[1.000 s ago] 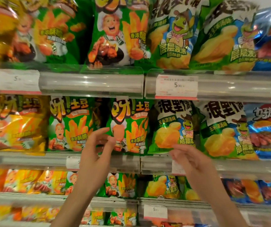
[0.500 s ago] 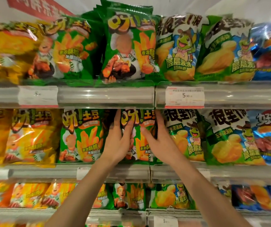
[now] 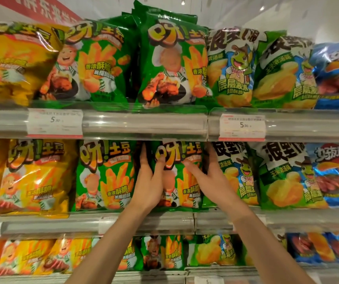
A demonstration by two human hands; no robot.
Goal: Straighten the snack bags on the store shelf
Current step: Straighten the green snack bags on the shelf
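1. Task status: I have both hands on one green fry bag, which stands in the middle shelf row, between another green bag of the same design on its left and a frog-mascot bag on its right. I judge the job to be in progress, not near its end.
2. Done, as far as I can see: most bags on the middle shelf stand upright and face forward.
3. Left to do: on the top shelf, the yellow bag at far left and the green bag beside it lean to one side, and the bags behind the centre green bag stick up unevenly. The lower shelf is only partly in view, so I cannot rate it.
4. Left hand: my fingers reach up along the bag's left edge and slip behind it; my thumb presses on the front panel near the logo. This is a pinch on the edge.
5. Right hand: my fingers wrap the bag's right edge, going in between it and the frog-mascot bag; my thumb lies across the front.
6. Grip verdict: both hands are closed around the same bag, one on each side edge. The bag rests on the shelf, upright, bottom behind the clear front rail.
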